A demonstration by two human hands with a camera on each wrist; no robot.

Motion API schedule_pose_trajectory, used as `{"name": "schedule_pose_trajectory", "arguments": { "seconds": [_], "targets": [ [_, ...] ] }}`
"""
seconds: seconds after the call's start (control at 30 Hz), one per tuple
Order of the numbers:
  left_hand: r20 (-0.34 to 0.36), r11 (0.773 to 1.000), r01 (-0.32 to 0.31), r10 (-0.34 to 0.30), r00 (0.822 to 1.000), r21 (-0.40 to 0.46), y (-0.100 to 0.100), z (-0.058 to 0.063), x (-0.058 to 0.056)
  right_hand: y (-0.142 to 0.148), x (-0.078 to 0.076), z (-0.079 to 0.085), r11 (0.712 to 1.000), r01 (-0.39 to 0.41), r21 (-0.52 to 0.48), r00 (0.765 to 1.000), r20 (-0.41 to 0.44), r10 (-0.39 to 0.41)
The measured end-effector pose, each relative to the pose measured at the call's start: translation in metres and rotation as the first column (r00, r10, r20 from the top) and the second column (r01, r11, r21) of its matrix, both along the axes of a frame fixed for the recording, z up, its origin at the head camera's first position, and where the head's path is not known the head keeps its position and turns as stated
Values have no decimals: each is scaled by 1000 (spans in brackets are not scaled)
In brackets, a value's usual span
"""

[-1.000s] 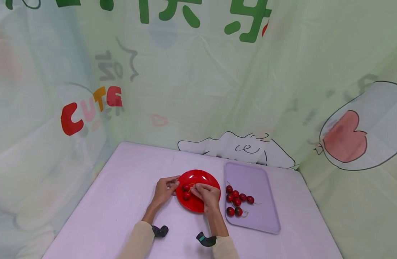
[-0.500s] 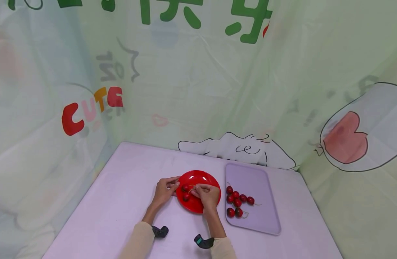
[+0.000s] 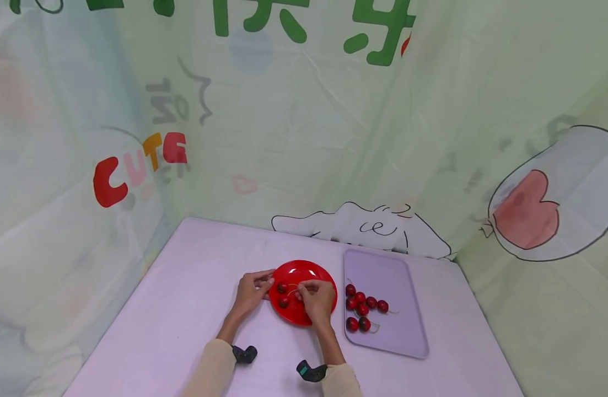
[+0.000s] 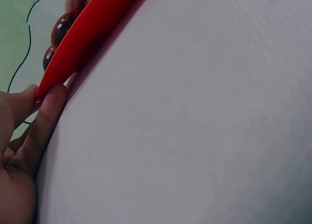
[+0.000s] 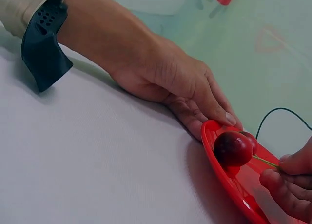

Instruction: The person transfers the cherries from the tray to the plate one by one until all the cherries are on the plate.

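Red plate (image 3: 296, 317), lower centre of head view, bears 2 plate cherries (image 3: 283, 301): round, glossy, dk red w/ near-blackish patches, thin grn stem (image 5: 264, 160) running to R hand (image 3: 317, 300). R hand's thumb + fingers pinch that stem, upper right of plate; can't tell if 2nd stem's held too. L hand (image 3: 250, 291) grips plate's L rim, thumb on top, finger under. Lilac tray (image 3: 383, 270), right of plate in head view, not touching it: approx 8 tray cherries (image 3: 362, 309) bunched along its L side, some w/ stems. Total: 1 plate, 1 tray, 2 hands, approx 10 cherries.
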State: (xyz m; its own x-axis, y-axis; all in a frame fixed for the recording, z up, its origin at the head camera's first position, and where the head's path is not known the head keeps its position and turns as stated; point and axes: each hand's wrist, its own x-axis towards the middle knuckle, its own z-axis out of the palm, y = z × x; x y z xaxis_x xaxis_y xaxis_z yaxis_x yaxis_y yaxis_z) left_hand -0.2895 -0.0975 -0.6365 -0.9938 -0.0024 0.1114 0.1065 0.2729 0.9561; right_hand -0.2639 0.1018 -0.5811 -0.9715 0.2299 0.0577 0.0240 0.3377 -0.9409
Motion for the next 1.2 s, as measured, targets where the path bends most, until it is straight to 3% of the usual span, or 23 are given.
{"name": "schedule_pose_trajectory", "arguments": {
  "seconds": [0.13, 0.3, 0.47, 0.63, 0.8, 1.2],
  "targets": [
    [-31, 1000, 11, -11, 999, -14, 0, -1, 0, 2, -1, -2, 997, -27, 73, 999, -30, 29],
    [-15, 1000, 4, -4, 1000, 9, 0, 1, 0, 5, -4, -7, 986, -56, 157, 996, -67, 67],
    [-18, 1000, -3, 3, 1000, 10, 0, 4, 0, 7, -4, -9, 962, -90, 256, 983, -130, 127],
    [-2, 1000, 7, -7, 1000, 11, 0, 4, 2, 7, -2, -12, 930, -121, 348, 973, -142, 180],
    [18, 1000, 6, -7, 1000, 21, 1, 3, 3, 6, 1, -12, 902, -157, 403, 962, -142, 231],
    [2, 1000, 7, -8, 1000, 27, 1, 4, 4, 0, 9, 1, 863, -218, 456, 965, -35, 262]
  ]
}}
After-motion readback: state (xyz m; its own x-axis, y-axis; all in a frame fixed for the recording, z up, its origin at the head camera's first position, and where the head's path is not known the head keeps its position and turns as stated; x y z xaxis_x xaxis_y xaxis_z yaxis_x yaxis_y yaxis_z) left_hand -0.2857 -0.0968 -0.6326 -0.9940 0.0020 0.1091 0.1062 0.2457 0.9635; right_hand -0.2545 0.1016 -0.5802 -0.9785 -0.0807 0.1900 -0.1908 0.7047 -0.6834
